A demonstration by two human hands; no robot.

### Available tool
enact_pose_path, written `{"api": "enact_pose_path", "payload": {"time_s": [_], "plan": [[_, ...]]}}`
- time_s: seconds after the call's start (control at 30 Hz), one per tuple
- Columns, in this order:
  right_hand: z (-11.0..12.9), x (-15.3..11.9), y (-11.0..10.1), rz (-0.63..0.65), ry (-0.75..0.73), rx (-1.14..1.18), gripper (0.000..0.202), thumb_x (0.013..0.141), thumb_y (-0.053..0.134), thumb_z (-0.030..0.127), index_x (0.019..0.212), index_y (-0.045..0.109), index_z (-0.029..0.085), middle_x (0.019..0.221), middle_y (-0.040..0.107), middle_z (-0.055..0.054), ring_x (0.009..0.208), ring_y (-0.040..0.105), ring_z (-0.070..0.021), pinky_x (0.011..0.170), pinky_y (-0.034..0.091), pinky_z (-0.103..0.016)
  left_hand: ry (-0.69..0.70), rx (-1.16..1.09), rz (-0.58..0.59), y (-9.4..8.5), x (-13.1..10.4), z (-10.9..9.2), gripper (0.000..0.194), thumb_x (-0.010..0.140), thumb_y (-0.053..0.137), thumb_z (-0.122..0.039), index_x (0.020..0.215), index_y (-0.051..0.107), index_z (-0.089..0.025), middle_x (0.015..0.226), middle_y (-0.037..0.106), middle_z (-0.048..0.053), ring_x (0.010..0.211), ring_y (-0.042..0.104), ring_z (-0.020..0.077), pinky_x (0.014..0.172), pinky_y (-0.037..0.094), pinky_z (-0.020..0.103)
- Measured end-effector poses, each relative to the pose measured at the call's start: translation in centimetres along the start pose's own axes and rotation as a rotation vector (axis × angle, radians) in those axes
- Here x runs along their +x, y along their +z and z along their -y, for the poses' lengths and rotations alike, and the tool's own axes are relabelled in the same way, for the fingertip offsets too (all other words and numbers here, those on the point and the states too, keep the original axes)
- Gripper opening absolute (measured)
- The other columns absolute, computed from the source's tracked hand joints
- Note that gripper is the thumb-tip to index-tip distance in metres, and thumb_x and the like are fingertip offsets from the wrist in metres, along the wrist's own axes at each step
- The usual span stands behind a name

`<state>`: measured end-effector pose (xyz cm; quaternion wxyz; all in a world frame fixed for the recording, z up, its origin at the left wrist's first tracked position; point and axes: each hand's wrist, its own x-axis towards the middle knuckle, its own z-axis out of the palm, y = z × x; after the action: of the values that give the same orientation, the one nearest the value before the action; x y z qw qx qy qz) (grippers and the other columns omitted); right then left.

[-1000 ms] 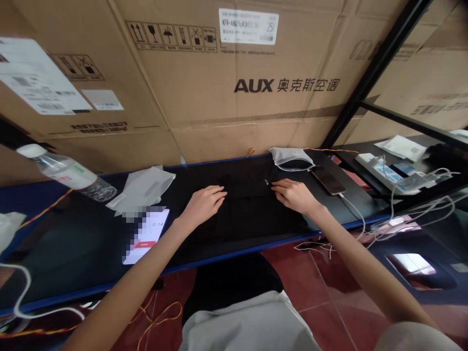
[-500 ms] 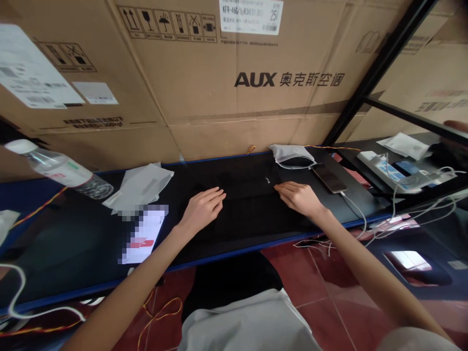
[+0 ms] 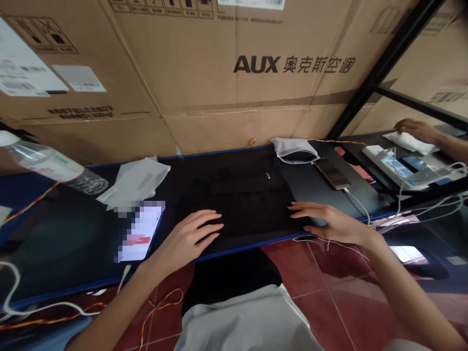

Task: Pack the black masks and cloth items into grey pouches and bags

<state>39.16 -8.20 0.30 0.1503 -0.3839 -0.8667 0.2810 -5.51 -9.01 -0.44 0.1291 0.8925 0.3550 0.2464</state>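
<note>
A black piece of cloth point(image 3: 252, 209) with small white lettering near its far right part lies flat on the dark table in front of me; I cannot make out its exact kind. On its left side rests my left hand point(image 3: 195, 235), palm down, fingers stretched and apart. My right hand point(image 3: 323, 220) is at the cloth's right front edge, fingers spread, with nothing seen in it. Beyond the right hand, a pale zip bag point(image 3: 292, 146) lies with its mouth gaping and dark inside. A phone point(image 3: 332, 174) with a white cable lies beside that bag.
At left are a plastic bottle point(image 3: 54, 163), several frosted bags point(image 3: 135, 178) and a lit phone point(image 3: 142, 234). A large cardboard box point(image 3: 204, 87) stands behind the table. Past the black frame at right are a power strip point(image 3: 391, 163) and another person's hand point(image 3: 417, 130).
My right hand has moved right and nearer me, its fingers spreading. My left hand has come nearer me and opened out. The other person's hand has come further into view over a white packet.
</note>
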Motion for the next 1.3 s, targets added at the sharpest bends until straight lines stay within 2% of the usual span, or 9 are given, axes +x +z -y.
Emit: {"api": "enact_pose_path", "payload": {"time_s": [0.13,0.27,0.53,0.67,0.8,1.0,1.1,1.2,1.3], "plan": [[-1.0,0.2,0.4,-0.070,0.012,0.074,0.024,0.101,0.062,0.034,0.120,0.076,0.029,0.137,0.070,-0.005,0.136,0.060,-0.0274,0.114,0.052,-0.047,-0.036,-0.025,-0.091,1.0,0.0,0.5,0.027,0.102,0.057,-0.021,0.122,0.075,-0.027,0.110,0.077,0.005,0.106,0.071,0.0225,0.097,0.059,0.043],[-1.3,1.2,0.3,-0.236,0.127,0.153,0.025,0.099,0.065,0.044,0.112,0.077,0.026,0.115,0.077,-0.006,0.109,0.072,-0.0265,0.096,0.059,-0.042,-0.092,0.002,-0.158,0.9,0.8,0.6,0.026,0.103,0.055,-0.025,0.121,0.074,-0.024,0.099,0.076,0.005,0.090,0.070,0.0204,0.089,0.058,0.041],[-2.1,3.1,2.2,-0.483,0.310,0.383,0.037,0.093,0.069,0.056,0.105,0.073,0.022,0.088,0.074,-0.003,0.077,0.068,-0.0203,0.070,0.055,-0.033,-0.228,0.039,-0.136,0.6,2.0,0.3,0.032,0.105,0.049,-0.031,0.130,0.069,-0.026,0.118,0.071,0.008,0.108,0.068,0.0243,0.099,0.054,0.042],[-1.2,3.0,2.8,-0.558,0.219,0.450,0.024,0.095,0.070,0.046,0.104,0.070,0.023,0.101,0.076,-0.005,0.099,0.072,-0.0251,0.092,0.056,-0.040,-0.086,0.343,-0.107,1.7,1.4,-0.9,0.037,0.094,0.069,-0.039,0.129,0.071,-0.028,0.132,0.063,0.015,0.120,0.059,0.0354,0.098,0.051,0.051],[-0.8,2.2,2.9,-0.510,-0.017,0.562,0.004,0.095,0.067,0.027,0.095,0.064,0.025,0.109,0.078,-0.007,0.121,0.068,-0.0297,0.106,0.051,-0.051,0.034,0.357,-0.177,3.4,0.4,-1.6,0.023,0.094,0.069,-0.020,0.117,0.074,-0.022,0.114,0.069,0.013,0.105,0.064,0.0287,0.086,0.051,0.042],[-0.3,-0.2,2.8,-0.327,-0.004,0.161,0.015,0.088,0.060,0.012,0.090,0.066,0.025,0.118,0.072,-0.007,0.125,0.064,-0.0285,0.103,0.051,-0.047,-0.089,0.215,-0.328,4.0,-1.8,-2.2,0.013,0.092,0.071,-0.014,0.103,0.071,-0.021,0.096,0.070,0.007,0.090,0.065,0.0222,0.084,0.051,0.037],[0.6,-0.7,3.5,-0.394,0.145,0.064,0.014,0.091,0.063,0.023,0.104,0.068,0.025,0.125,0.067,-0.009,0.110,0.066,-0.0264,0.092,0.053,-0.042,-0.214,0.235,-0.416,3.5,-2.6,-2.5,0.015,0.091,0.073,-0.019,0.105,0.070,-0.021,0.099,0.073,0.007,0.095,0.066,0.0245,0.088,0.049,0.039],[0.9,-0.2,4.6,-0.502,0.352,0.035,0.031,0.094,0.067,0.045,0.118,0.066,0.025,0.108,0.069,-0.008,0.077,0.062,-0.0188,0.073,0.052,-0.036,-0.269,0.193,-0.371,3.3,-2.6,-2.6,0.019,0.091,0.074,-0.024,0.110,0.070,-0.022,0.104,0.075,0.006,0.098,0.067,0.0248,0.087,0.048,0.039],[0.3,0.5,5.5,-0.517,0.416,0.045,0.044,0.090,0.070,0.058,0.120,0.067,0.025,0.092,0.065,-0.003,0.064,0.052,-0.0148,0.064,0.047,-0.032,-0.305,0.095,-0.354,3.4,-2.1,-2.4,0.016,0.095,0.069,-0.025,0.110,0.072,-0.024,0.104,0.075,0.004,0.096,0.067,0.0221,0.087,0.048,0.036]]}}
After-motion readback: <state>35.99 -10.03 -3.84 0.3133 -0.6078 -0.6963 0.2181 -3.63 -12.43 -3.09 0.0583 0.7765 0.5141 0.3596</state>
